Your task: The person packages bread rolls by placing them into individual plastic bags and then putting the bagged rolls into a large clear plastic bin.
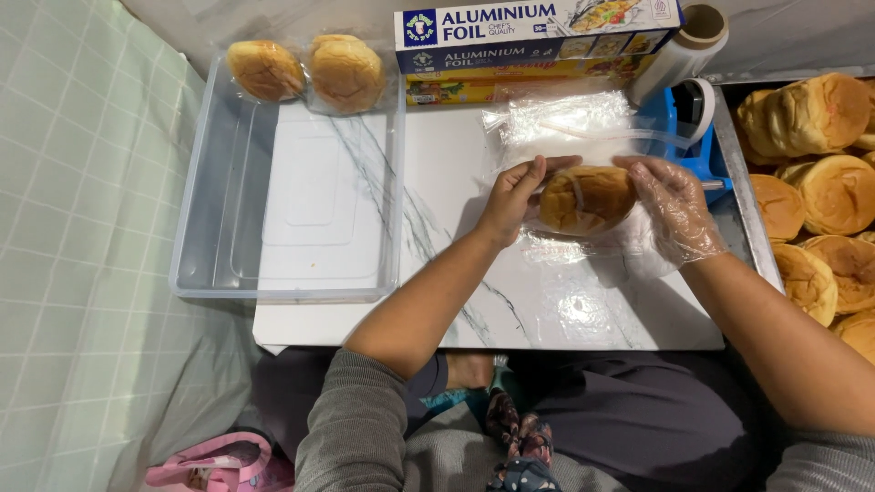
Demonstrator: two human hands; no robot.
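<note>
On the white marble-patterned board (474, 301), just right of the clear plastic tub (205, 228), both hands cup 1 round golden bun (585, 198) lying on thin clear cling film (583, 255). The left hand (512, 196) is bare, fingers curled onto the bun's side; the right hand (673, 208), in a loose clear glove, presses the opposite side. The bun looks soft, light and easily crushed, so it is best held gently by its sides. 2 wrapped buns (305, 71) rest on the tub's far end.

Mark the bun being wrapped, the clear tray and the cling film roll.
bun (586, 198), head view, top crust.
clear tray (196, 219), head view, left wall.
cling film roll (679, 56), head view, side of roll.
</note>
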